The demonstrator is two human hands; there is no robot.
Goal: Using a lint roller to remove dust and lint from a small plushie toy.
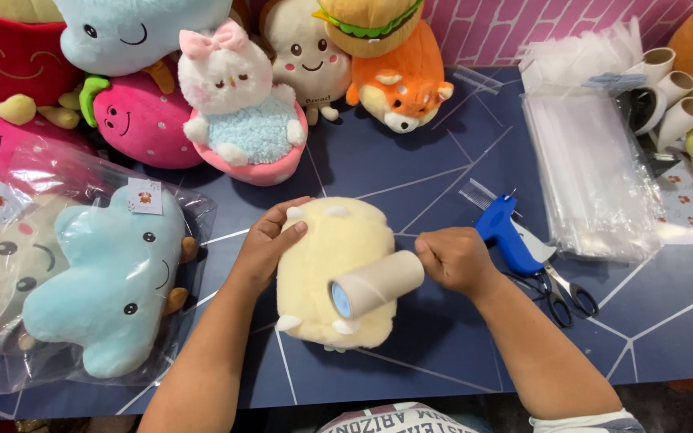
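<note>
Bench (411, 172): flat dark blue top crossed by thin pale lines in angular shapes, backed by a pink brick-pattern wall (515, 28). Row of plush toys along the far edge, soft and rounded: a pale blue smiling toy (134, 28), a pink strawberry toy (142, 120) with green leaf top, a white fluffy cat toy (238, 104) with pink bow and curly blue belly sitting in a pink cup shape, a cream bread-slice toy (302, 52), and an orange fox toy (403, 80) topped with a burger shape. Bagged light blue toy (110, 281), cloud-like in outline, sealed in glossy clear plastic with a small paper tag, lying at the left edge of the bench. Stack of clear plastic bags (591, 172), flat, rectangular and shiny, at the right. Pale yellow plush toy (326, 269), oblong, short fuzzy pile, small white nubs at its corners, lying in the middle of the bench near the front edge. Left hand (270, 240): fingers curled over the toy's upper left side, pressing on it. Right hand (455, 261): fist closed on the handle end of a lint roller (374, 285), a tan paper cylinder with a blue core lying across the toy's right side. Blue plastic tagging gun (507, 236), just right of that hand. Black-handled scissors (563, 293), metal blades, beside the gun. Cardboard tubes (671, 88), at the far right corner.
</note>
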